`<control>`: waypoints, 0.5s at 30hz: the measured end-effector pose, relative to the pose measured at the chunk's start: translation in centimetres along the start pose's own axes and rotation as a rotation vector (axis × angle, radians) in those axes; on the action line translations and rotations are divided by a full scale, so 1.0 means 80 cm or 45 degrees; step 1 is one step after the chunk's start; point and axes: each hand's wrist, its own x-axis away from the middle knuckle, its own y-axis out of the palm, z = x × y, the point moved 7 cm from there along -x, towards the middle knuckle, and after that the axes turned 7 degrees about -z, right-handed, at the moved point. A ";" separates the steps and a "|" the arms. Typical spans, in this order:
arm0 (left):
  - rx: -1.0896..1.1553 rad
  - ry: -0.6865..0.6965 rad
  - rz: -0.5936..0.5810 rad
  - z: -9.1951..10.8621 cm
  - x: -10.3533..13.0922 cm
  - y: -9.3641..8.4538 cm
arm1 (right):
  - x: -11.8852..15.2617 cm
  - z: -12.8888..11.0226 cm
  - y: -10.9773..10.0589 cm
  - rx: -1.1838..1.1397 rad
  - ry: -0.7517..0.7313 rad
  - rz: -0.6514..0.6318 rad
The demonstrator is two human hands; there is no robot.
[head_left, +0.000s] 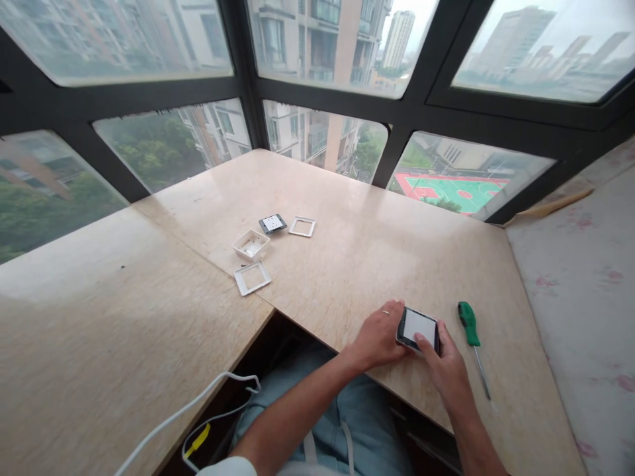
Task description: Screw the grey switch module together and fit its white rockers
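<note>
Near the counter's front edge, a wall switch [419,326] with a white face and dark surround is held between both hands. My left hand [381,334] grips its left side, fingers curled and partly hidden behind it. My right hand [446,360] closes on the right side, thumb pressed on the white face. To the right lies a screwdriver [469,324] with a green handle, its metal tip pointing toward me. Farther off sit a wall socket [272,223], a white mounting box [251,245] with its open side up, and two white cover frames, one nearer [239,283] and one farther [312,229].
The beige stone-patterned counter [377,258] has a corner cut in where I sit. Dark-framed windows [322,92] border its far sides. A flowered wall [585,297] stands at the right. At lower left, a white cable [171,415] hangs over the edge beside a yellow piece [198,440].
</note>
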 end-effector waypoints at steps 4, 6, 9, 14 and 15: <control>-0.042 0.023 -0.015 0.003 0.002 0.003 | 0.006 -0.013 -0.008 -0.051 -0.098 0.138; -0.062 0.038 -0.013 0.004 0.002 0.004 | 0.013 -0.035 -0.008 -0.041 -0.225 0.198; -0.117 0.087 -0.006 0.008 0.002 0.003 | 0.028 -0.088 0.008 0.041 -0.539 0.170; 0.119 0.073 0.016 0.012 0.002 0.005 | 0.057 -0.155 0.076 0.098 -0.829 -0.082; 0.219 0.018 0.063 0.009 0.003 0.005 | 0.060 -0.159 0.093 0.046 -0.814 -0.165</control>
